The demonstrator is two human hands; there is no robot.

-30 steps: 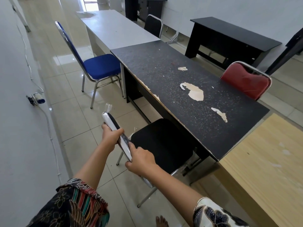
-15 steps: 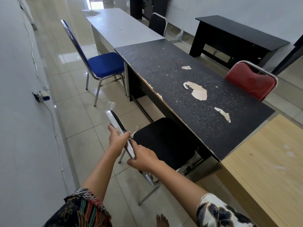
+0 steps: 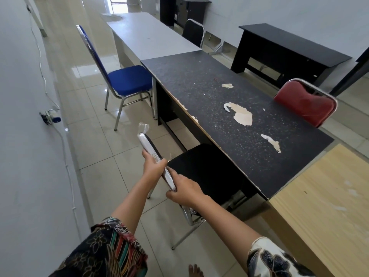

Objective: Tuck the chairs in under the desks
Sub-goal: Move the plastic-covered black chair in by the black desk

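A black-seated chair (image 3: pixel 205 172) with a chrome frame stands at the near side of the worn black desk (image 3: pixel 239 116), its seat partly under the desk's edge. My left hand (image 3: pixel 153 164) and my right hand (image 3: pixel 183 189) both grip the top rail of its backrest, side by side. A blue chair (image 3: pixel 127 78) stands further along, pulled out from the grey desk (image 3: pixel 147 35), with only the seat's front at the desk's edge. A red chair (image 3: pixel 305 102) shows its backrest beyond the black desk's far side.
A white wall runs close on the left, with a cable and a socket (image 3: pixel 50 116) low on it. A wooden desk (image 3: pixel 323 206) adjoins at the near right. Another black desk (image 3: pixel 289 47) and a black chair (image 3: pixel 194 33) stand at the back. Tiled floor lies between wall and desks.
The black chair has slid further in under the black desk with both hands on its backrest, and my view has shifted forward.
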